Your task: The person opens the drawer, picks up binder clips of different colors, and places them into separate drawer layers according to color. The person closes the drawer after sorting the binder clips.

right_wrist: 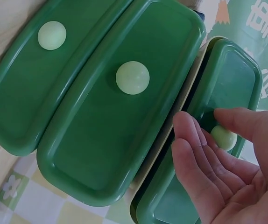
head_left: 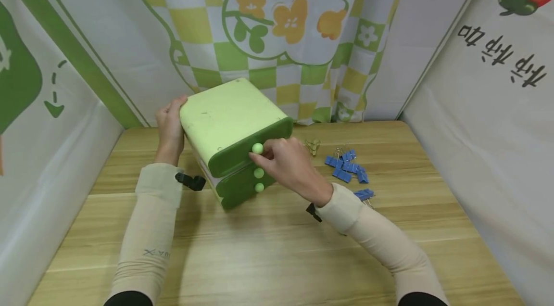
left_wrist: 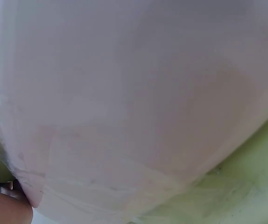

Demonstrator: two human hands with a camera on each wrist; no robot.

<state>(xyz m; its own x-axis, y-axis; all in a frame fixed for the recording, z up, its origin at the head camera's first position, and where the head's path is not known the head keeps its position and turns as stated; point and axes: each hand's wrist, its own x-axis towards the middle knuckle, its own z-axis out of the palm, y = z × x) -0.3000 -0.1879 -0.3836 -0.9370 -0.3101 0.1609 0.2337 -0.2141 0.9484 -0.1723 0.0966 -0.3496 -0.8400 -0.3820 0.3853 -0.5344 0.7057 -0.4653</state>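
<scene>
A small light-green drawer box (head_left: 235,111) with dark-green drawer fronts stands at an angle on the table. My left hand (head_left: 170,125) holds its back left corner, with some fingers hidden behind it. In the left wrist view a blurred pale surface (left_wrist: 124,93) fills most of the picture, a finger (left_wrist: 5,205) at its lower left edge. My right hand (head_left: 294,166) is at the top drawer, thumb and fingers around its round light-green knob (right_wrist: 224,137). Below it, the middle knob (right_wrist: 132,77) and bottom knob (right_wrist: 52,35) are untouched.
Several blue binder clips (head_left: 346,166) lie in a loose group right of the box, one blue clip (head_left: 364,194) nearer my right forearm. Gold-coloured clips (head_left: 312,146) sit behind my right hand. A patterned curtain (head_left: 281,46) hangs behind the wooden table (head_left: 259,262).
</scene>
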